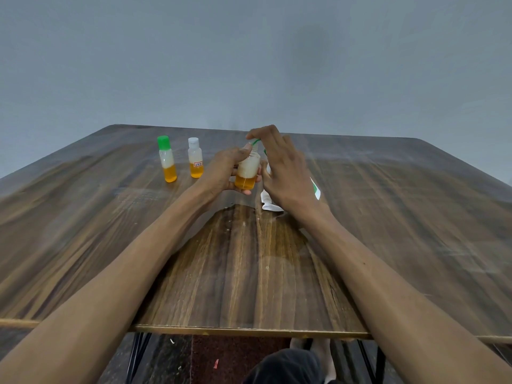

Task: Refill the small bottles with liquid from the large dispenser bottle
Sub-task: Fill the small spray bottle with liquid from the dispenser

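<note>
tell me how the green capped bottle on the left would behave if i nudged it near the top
The green-capped bottle stands tall and narrow on the table, so a high push would probably tip it. Liquid fills only its lower part, so it is likely light. Being round, it would probably roll once down.

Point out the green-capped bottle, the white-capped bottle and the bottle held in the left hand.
green-capped bottle (pixel 167 159): head view, clear middle of body.
white-capped bottle (pixel 195 157): head view, upper body.
held bottle (pixel 247 173): head view, body between fingers.

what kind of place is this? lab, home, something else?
Likely a bare indoor room with a makeshift work table, not a lab. Cues: a worn wood-grain table, a plain grey wall, and small bottles of orange liquid, one held in the left hand.
</note>
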